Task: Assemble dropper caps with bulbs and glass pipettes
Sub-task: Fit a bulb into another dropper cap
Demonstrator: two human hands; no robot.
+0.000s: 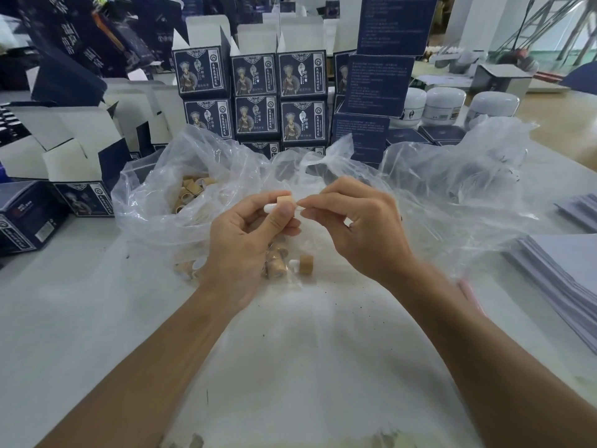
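1. Both forearms reach in from the near edge over a speckled white table (pixel 97 318), and the hands meet just above a clear plastic bag (pixel 200 163).
2. At the centre of the grip, the left hand (pixel 248 234) pinches a tan dropper cap (pixel 285 200) between thumb and forefinger; a white rubber bulb (pixel 269 208) pokes out of the cap on the side away from the other hand.
3. Just beside that pinch, the right hand (pixel 358 227) has its thumb and forefinger closed on a thin pale piece (pixel 301 205) at the cap's open side. It is probably the glass pipette, though it is too small to be sure.
4. Below the grip, loose tan caps (pixel 305 264) lie on the bag's plastic, one with a white bulb at its side; beyond the grip to the left, more caps (pixel 190 192) fill the bag.
5. To do this step well, I would keep the cap steady in the left pinch, line the thin piece up with the cap's axis, and push it in straight. Sideways force could chip glass.
6. Behind the grip stand stacked dark-blue product boxes (pixel 255 76) and white jars (pixel 444 105).
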